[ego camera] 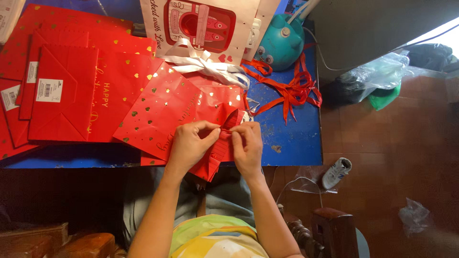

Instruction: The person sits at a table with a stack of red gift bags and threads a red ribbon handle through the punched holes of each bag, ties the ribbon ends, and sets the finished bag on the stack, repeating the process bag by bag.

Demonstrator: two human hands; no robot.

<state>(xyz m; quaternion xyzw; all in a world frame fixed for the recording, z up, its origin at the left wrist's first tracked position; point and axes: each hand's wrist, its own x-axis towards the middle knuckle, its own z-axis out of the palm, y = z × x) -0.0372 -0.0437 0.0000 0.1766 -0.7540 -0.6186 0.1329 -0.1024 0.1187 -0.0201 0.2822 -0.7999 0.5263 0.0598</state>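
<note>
While both hands meet at the counter's (296, 143) near edge, I see left hand (191, 143) & right hand (246, 145) fingers closed, pinching the same folded edge of a red gift bag (167, 110) w/ gold hearts. Bag lies flat, long axis running up-left away from the fingers; pinch point sits between both hands, about equally near. More red bags (62, 95) stacked left, red ribbons (291, 91) to the right, white ribbon (205, 62) beyond.
</note>
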